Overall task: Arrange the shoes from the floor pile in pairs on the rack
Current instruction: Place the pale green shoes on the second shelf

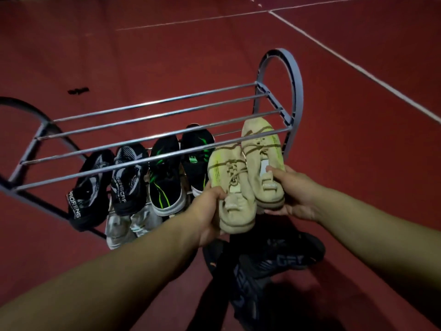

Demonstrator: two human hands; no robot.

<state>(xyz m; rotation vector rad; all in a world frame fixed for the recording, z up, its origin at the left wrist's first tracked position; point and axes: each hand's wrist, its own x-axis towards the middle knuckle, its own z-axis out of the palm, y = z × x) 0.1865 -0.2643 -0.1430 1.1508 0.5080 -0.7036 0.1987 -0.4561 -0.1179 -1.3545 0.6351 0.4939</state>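
I hold one beige knit sneaker (235, 187) in left hand (207, 211), its mate (262, 161) in right hand (296, 192), fingers closed; risk: toes snagging the grey metal rack (152, 115) bars.

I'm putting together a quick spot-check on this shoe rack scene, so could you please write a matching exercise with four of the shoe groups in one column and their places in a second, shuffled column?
Things:
1. beige pair
2. black-and-green pair
3. black-and-white pair
4. dark shoes

Places:
A. on the rack's middle tier, furthest left
B. on the red floor below the hands
C. held at the heels, one shoe in the left hand, one in the right hand
D. on the rack's middle tier, centre

Pairs: 1-C, 2-D, 3-A, 4-B
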